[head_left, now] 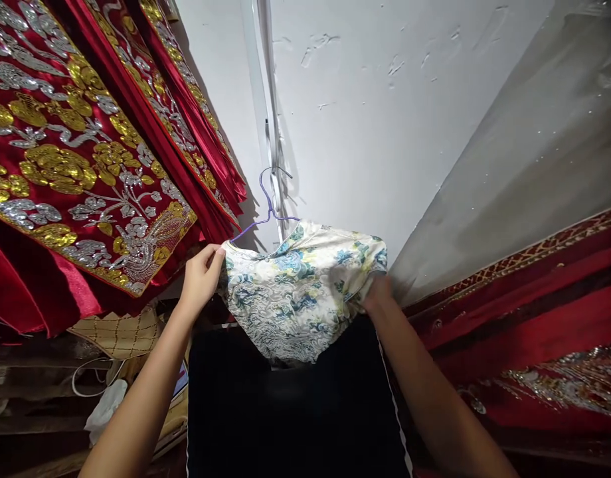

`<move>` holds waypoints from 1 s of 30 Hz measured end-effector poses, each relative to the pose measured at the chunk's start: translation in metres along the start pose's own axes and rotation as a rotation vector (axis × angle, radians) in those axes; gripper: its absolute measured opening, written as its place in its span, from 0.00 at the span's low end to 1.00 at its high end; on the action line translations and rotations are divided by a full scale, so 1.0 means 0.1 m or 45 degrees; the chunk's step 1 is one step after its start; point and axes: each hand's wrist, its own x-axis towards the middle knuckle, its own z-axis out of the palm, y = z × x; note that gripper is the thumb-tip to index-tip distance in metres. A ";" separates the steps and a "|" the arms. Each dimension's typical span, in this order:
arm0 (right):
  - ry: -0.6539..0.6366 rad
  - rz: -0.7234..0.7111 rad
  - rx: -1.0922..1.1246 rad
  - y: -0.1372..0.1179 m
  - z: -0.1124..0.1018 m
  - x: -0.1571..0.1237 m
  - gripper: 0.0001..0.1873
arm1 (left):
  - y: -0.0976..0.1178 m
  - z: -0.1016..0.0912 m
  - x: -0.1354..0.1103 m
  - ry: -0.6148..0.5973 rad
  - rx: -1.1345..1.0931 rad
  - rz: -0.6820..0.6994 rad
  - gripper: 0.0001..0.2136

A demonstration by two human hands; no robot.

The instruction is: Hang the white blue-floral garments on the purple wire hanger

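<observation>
A white shirt (285, 299) with a blue, green and yellow floral print hangs in front of me on a purple wire hanger (269, 214). The hanger's hook reaches up to a pale metal upright against the wall. My left hand (206, 271) pinches the shirt's left shoulder, close to the hanger's arm. On the other side, my right hand (378, 292) is at the sleeve, partly behind or inside the cloth, and its fingers are hidden. The lower part of the shirt is gathered up over a black cloth surface.
Red garments with gold and silver sequin embroidery (131, 166) hang at the left. More red embroidered cloth (524, 318) is at the right. A white plastic bag (106, 405) and a white cable lie low on the left. Behind stands a white wall (375, 146).
</observation>
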 end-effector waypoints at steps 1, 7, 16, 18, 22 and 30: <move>0.031 0.015 0.069 -0.03 -0.05 0.03 0.31 | 0.00 0.00 -0.01 -0.007 -0.004 -0.007 0.15; -0.069 -0.027 0.540 -0.58 -0.02 0.21 0.37 | 0.17 -0.04 0.11 0.134 0.006 0.051 0.18; -1.565 -0.274 0.001 -0.65 0.41 -0.15 0.23 | 0.24 0.05 -0.01 -0.172 -0.124 0.130 0.12; -1.356 -0.246 -0.317 -0.44 0.48 -0.16 0.21 | 0.30 0.11 -0.13 -0.382 -0.183 0.249 0.12; -0.779 -0.355 -0.706 0.04 0.65 -0.11 0.41 | 0.57 0.21 -0.28 -0.620 -0.329 0.547 0.12; -0.515 -0.924 -0.913 0.23 0.96 -0.31 0.44 | 1.01 0.33 -0.21 -0.665 -0.770 0.617 0.19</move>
